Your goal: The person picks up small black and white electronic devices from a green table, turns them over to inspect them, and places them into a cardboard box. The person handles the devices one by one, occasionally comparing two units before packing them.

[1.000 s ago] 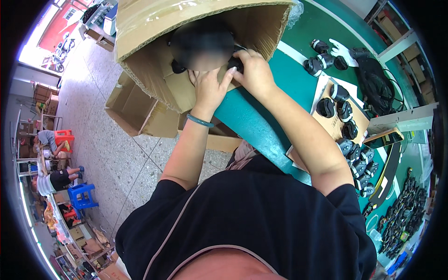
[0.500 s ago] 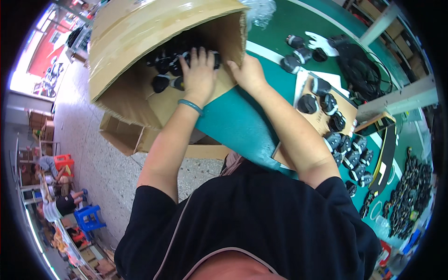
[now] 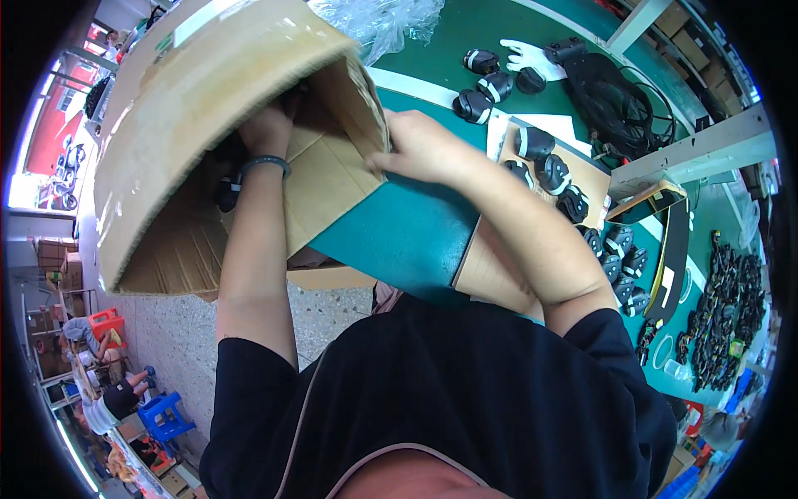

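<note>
Nearest the camera, at the bottom of the frame, is the person's dark shirt, with both bare forearms rising toward the upper left. The left hand (image 3: pixel 268 131), with a dark band at the wrist, is sunk deep inside the large cardboard box (image 3: pixel 191 108) that lies tipped on its side in the upper left of the frame; its fingers are turned away into the shadow, so whether they are spread or closed on anything cannot be told. A few small black parts (image 3: pixel 226 193) lie loose on the box's inner wall just left of that wrist. The right hand (image 3: pixel 422 148), at centre frame, lies flat with the fingers closed over the edge of the box's flap (image 3: pixel 359 116), holding it. Judged from this, the step in hand is reaching into the tipped box for its contents while the other hand steadies it; the next move calls for a firm hold on the flap so the box does not roll, and a clear path out past the flap edge. The box rests on the near edge of a green desk (image 3: pixel 416 241). Further right on the desk, a flat cardboard sheet (image 3: pixel 582 175) carries a row of black moulded parts (image 3: pixel 553 175); beyond, at top centre, lie three more black parts (image 3: pixel 486 83), a white glove (image 3: pixel 525 56), crumpled clear plastic (image 3: pixel 374 21) and coiled black cable (image 3: pixel 619 96). At far left, a speckled floor (image 3: pixel 179 341), a blue stool (image 3: pixel 165 416) and seated people.
</note>
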The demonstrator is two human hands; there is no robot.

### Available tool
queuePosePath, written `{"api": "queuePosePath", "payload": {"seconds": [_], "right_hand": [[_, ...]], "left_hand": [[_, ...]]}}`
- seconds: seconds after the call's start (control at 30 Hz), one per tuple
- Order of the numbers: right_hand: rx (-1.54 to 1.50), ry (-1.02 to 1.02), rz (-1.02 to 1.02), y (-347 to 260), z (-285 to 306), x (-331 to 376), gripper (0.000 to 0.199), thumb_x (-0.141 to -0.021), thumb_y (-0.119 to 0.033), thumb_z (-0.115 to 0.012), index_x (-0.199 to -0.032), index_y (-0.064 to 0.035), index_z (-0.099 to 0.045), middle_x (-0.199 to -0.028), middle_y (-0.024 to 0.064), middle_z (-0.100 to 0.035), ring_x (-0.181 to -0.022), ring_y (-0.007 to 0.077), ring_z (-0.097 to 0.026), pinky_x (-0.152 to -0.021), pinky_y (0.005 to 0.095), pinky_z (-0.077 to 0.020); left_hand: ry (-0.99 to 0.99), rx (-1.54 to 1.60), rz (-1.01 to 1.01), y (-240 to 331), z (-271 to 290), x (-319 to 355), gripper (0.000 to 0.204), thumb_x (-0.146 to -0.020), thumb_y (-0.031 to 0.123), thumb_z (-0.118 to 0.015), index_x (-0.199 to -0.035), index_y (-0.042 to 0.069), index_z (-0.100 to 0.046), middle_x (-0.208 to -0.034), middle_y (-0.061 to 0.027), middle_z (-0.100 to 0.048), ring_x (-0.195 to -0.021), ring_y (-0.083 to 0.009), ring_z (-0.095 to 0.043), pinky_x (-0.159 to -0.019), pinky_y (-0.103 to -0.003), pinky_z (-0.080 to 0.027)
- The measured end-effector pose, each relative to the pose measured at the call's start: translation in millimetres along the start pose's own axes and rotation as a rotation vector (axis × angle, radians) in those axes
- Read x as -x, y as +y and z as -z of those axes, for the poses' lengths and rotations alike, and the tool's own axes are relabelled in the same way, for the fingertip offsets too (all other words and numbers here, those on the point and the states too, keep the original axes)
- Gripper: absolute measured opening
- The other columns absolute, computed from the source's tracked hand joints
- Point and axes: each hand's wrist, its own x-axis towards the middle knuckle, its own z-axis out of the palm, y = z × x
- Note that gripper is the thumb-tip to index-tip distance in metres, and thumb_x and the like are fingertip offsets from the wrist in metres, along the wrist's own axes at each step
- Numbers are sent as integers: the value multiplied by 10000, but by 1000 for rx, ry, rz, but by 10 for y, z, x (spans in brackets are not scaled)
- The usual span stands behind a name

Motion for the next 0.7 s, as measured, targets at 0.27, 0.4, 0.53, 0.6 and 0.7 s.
{"api": "queuePosePath", "payload": {"seconds": [0.27,0.4,0.53,0.6,0.7], "right_hand": [[616,419,-565,1441,944,-216,705,-749,-494,-714,-1322,-140,-504,-1194,141,-596,-1083,322,-600,-851,436,-513],[819,48,-648,1354,795,-183,661,-772,-481,-710,-1306,-149,-503,-1182,125,-590,-1090,324,-589,-863,445,-507],[722,44,-635,1317,746,-155,533,-813,-408,-686,-1237,-125,-531,-1156,140,-586,-1072,320,-597,-858,415,-510],[665,91,-655,1318,751,-134,531,-814,-403,-685,-1238,-122,-531,-1161,141,-584,-1068,325,-599,-859,417,-510],[572,159,-683,1411,748,-109,551,-781,-402,-709,-1237,-147,-536,-1159,143,-584,-1059,316,-604,-866,416,-505]], "left_hand": [[-74,120,4,230,-81,144,615,-816,495,-580,-1298,115,-538,-1276,-217,-546,-1232,-391,-464,-1044,-498,-340],[-77,128,15,537,544,559,446,-812,366,-634,-1186,125,-612,-1281,-165,-539,-1250,-360,-444,-1061,-584,-236],[100,277,-120,553,741,1016,321,-815,266,-654,-1103,126,-638,-1304,-116,-512,-1295,-325,-399,-1078,-598,-189],[120,390,-153,580,819,1205,318,-814,242,-652,-1105,116,-634,-1284,-122,-516,-1292,-329,-395,-1083,-608,-179],[126,534,-206,672,972,1456,259,-802,189,-665,-1050,116,-651,-1223,-118,-545,-1269,-332,-428,-1087,-570,-220]]}}
